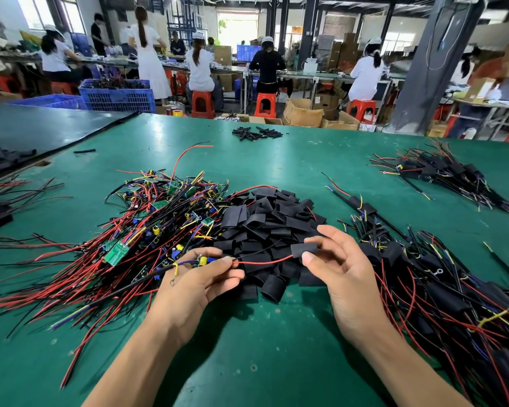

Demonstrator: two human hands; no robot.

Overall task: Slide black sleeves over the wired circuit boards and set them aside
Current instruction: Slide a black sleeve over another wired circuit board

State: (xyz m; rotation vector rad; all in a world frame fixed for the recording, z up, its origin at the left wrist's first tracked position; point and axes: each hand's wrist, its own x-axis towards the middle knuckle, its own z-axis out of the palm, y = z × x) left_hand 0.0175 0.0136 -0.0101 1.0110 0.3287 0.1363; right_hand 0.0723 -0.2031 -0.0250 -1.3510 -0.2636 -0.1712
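Threading step: left hand point(200, 277) pinches the board point(202, 259) and red wire point(265, 262), right hand point(335, 265) pinches a sleeve point(304, 249) on the wires; next, draw it leftward over the board.

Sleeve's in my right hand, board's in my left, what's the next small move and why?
Probably slide the sleeve left along the red wire toward the board: the wire already enters the sleeve, while the board in the left hand sits uncovered.

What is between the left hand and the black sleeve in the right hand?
In the head view, a red wire and a black wire span it.
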